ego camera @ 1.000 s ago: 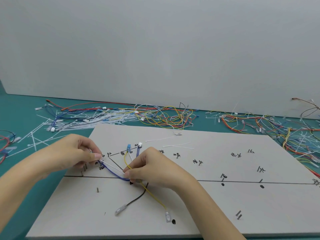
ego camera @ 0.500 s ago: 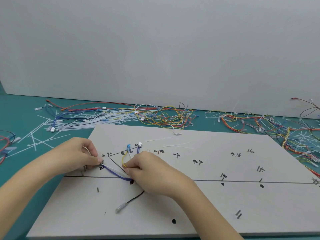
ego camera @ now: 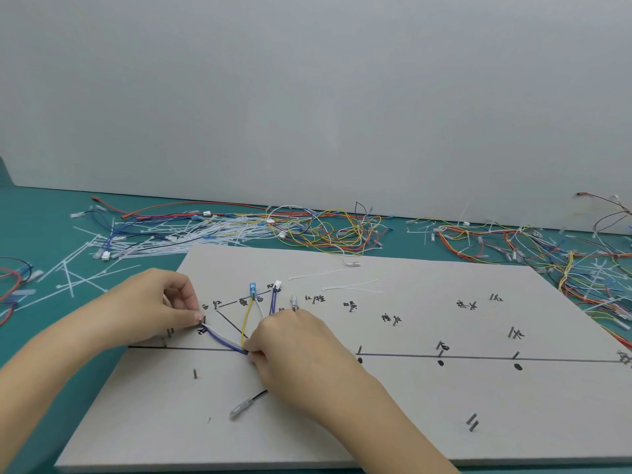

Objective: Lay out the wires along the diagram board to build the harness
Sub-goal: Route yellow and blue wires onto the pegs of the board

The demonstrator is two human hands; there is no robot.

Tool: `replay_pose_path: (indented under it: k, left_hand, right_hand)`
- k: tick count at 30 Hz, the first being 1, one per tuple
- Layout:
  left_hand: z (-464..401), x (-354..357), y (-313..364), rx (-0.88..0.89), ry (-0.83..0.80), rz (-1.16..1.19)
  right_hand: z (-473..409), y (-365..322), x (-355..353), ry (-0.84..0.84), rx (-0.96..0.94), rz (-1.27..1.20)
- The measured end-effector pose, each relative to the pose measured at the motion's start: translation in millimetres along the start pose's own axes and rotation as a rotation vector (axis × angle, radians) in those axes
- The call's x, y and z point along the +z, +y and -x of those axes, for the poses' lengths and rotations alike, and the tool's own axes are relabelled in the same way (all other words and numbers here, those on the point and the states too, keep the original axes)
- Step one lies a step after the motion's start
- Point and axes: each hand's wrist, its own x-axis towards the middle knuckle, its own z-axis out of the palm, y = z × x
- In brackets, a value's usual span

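Presently, left to right:

Surface (ego camera: 41, 220): teal; loose ties (ego camera: 68, 285) at far left.

Spare wires (ego camera: 307, 227): tangled heap along the far edge, a second heap at far right.

Board (ego camera: 410, 422): pale, flat on the surface, marked with a long black line, handwritten labels and upright pins.

Left hand (ego camera: 150, 306): thumb and forefinger pinched closed on the end of the blue wire (ego camera: 222, 340) and a white one beside it, held against a pin (ego camera: 204, 318) at the board's left.

Blue wire: runs from that pinch down-right to the right hand, sagging slightly; on the board, near its left end.

Yellow wire (ego camera: 247, 319): rises from the right hand to a blue terminal (ego camera: 253, 289) farther back.

Right hand (ego camera: 294, 347): fingers curled closed, pressing the gathered wires at the junction on the black line.

Black wire (ego camera: 260, 394): emerges near the right hand, ending in a clear-sleeved terminal (ego camera: 239, 410).

Handling, judged: wires light, limp, springy enough to lift off pins unless kept taut. Best gripped on the insulation just behind terminals, not on the terminals; thin insulation likely slippery.
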Motion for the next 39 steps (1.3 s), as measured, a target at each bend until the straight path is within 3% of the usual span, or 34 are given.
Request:
replay_pose_path:
  k: [13,20,24,27,30,39]
  left_hand:
    - [1.9,9.1,1.9,0.157,-0.001,-0.107]
    - [2.5,11.4,5.0,0.140,0.053,-0.046]
    - [10.8,23.1,24.1,0.362,0.197,0.009]
    - [20.4,36.5,38.5,0.498,0.072,0.117]
    - [22.4,46.3,40.5,0.502,-0.097,0.138]
    - [21.6,47.7,39.7,0.452,-0.154,0.226]
  right_hand:
    - [9.0,0.9,-0.9,-0.007,0.022,-0.066]
    - [8.8,1.6,-2.9,-0.022,0.044,-0.092]
    - [8.7,2.3,-5.4,-0.017,0.051,-0.087]
    - [8.3,5.7,-4.7,-0.004,0.053,-0.099]
    - [8.3,11.3,-2.8,-0.001,0.087,-0.155]
    - [13.0,26.8,-8.4,-0.027,0.116,-0.316]
